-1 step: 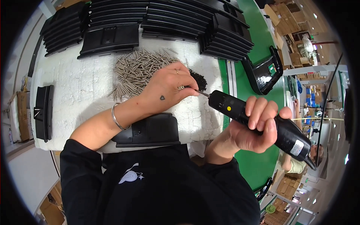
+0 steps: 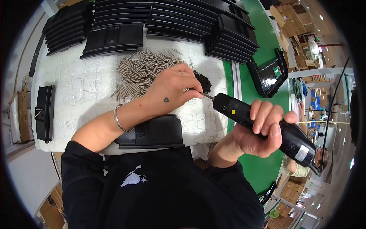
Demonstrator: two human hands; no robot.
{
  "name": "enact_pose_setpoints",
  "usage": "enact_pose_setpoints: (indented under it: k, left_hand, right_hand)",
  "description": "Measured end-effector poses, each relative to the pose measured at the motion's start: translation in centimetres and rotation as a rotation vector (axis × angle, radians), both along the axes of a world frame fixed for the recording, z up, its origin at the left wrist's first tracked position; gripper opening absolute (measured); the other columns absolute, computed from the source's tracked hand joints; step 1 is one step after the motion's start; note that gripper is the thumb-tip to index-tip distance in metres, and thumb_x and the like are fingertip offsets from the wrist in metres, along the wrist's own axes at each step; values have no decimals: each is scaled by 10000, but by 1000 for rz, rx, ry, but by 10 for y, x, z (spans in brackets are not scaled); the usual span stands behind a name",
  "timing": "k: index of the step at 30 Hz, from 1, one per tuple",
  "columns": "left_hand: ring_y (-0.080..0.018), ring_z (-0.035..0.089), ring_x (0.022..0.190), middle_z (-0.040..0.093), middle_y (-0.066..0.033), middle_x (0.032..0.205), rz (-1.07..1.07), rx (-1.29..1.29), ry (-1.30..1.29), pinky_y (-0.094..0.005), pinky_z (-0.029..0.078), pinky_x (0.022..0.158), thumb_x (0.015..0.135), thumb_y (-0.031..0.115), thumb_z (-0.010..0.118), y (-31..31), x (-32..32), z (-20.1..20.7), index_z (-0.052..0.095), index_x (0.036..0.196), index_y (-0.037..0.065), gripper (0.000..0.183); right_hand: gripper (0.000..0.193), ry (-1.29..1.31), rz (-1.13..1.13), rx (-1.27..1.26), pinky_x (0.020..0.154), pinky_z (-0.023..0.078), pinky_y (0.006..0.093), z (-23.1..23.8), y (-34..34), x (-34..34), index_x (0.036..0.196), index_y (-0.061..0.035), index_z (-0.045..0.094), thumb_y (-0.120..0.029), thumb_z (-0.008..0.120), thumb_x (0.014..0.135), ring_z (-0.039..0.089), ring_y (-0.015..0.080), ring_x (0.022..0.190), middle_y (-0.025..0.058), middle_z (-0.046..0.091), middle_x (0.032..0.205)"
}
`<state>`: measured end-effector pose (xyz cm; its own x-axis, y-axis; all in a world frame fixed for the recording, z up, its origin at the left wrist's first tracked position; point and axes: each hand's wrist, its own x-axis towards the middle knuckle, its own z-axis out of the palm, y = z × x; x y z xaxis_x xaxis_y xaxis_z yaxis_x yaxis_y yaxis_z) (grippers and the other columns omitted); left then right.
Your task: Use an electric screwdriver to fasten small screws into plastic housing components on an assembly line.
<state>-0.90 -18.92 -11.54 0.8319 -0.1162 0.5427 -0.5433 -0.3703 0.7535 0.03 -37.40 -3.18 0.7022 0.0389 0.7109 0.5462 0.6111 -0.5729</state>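
My right hand (image 2: 263, 128) is wrapped round a black electric screwdriver (image 2: 228, 106), its bit pointing left. My left hand (image 2: 173, 87) is closed in a pinch at the bit's tip. What sits between those fingertips is too small and hidden to make out. Beyond the left hand lies a heap of slim silver metal pins (image 2: 139, 72). A smaller pile of tiny black screws (image 2: 203, 81) is just past my left fingers. Under my left forearm, a flat black plastic panel (image 2: 162, 131) rests at the near edge, partly covered by the arm.
Stacked black panels (image 2: 179, 19) line the far side. Another black piece (image 2: 45, 114) stands at the left edge of the white padded surface (image 2: 84, 84). On the green table (image 2: 255, 170) to the right is a black frame-shaped housing (image 2: 270, 76). A person (image 2: 299, 168) is at far right.
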Motion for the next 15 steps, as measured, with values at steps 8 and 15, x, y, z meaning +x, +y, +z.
enact_pose_setpoints:
  k: [8,15]
  left_hand:
    - [-201,599,832,659,-29,743,32,-27,-18,-324,498,697,722,143,774,11,-17,9,699,789,75,121]
    - [-198,609,823,657,-27,735,33,-72,-50,-317,504,685,724,142,766,18,-25,10,702,790,74,115]
  right_hand:
    - [270,-61,53,-56,559,363,249,13,11,-15,1078,-76,484,-76,539,814,427,67,507,-40,432,617]
    - [319,-54,83,28,534,406,271,18,18,-23,1096,-83,436,-49,565,806,448,111,480,-19,440,585]
